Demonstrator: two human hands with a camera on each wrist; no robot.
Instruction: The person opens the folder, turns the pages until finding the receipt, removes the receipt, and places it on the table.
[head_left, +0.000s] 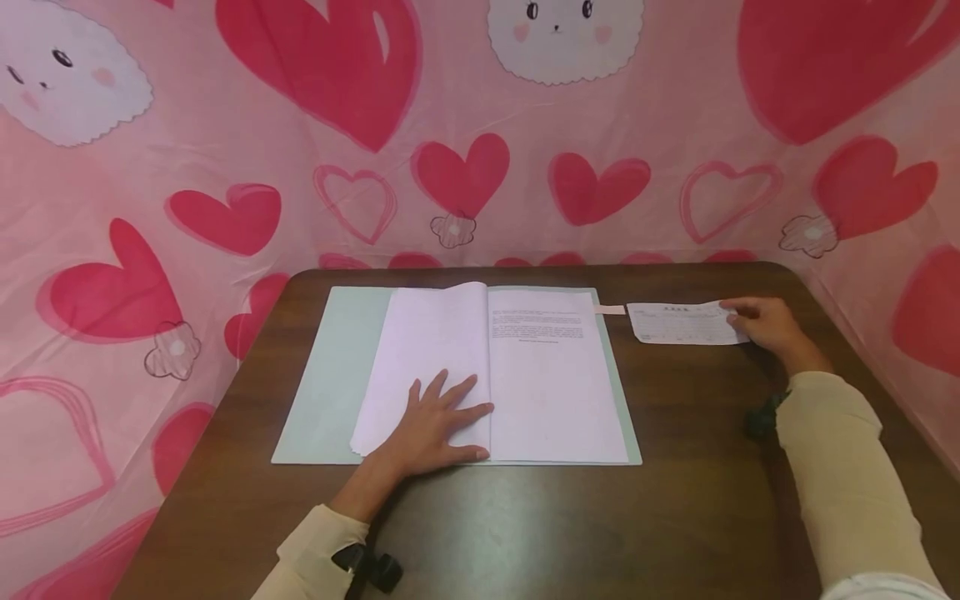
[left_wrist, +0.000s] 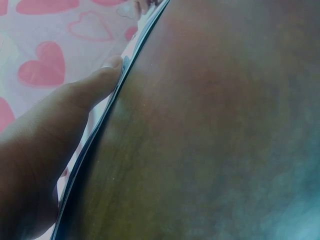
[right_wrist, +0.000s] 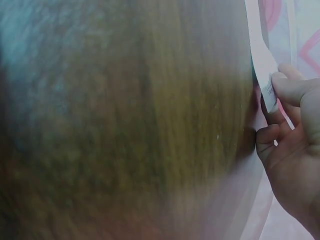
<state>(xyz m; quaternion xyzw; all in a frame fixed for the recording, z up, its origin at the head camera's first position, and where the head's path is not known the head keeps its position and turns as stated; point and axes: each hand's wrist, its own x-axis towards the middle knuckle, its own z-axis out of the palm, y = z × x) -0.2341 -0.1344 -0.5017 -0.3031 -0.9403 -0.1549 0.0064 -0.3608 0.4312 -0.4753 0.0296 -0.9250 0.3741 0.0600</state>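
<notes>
A pale green folder [head_left: 318, 375] lies spread on the table with a stack of white pages [head_left: 555, 392] inside it. Printed text covers the upper part of the right page, and the left pages are turned over. My left hand [head_left: 431, 425] rests on the left pages near the fold, fingers spread and straight, thumb along the bottom edge. To the right of the folder, my right hand [head_left: 768, 325] pinches the right end of a small printed paper slip [head_left: 678, 323] between thumb and fingers. In the right wrist view the slip [right_wrist: 262, 65] bends up at the pinch.
A pale pink tab [head_left: 611, 309] sticks out from the folder's upper right edge toward the slip. The dark wooden table [head_left: 555, 533] backs onto a pink cloth [head_left: 615, 108] printed with hearts. Each forearm wears a dark wrist device [head_left: 367, 567].
</notes>
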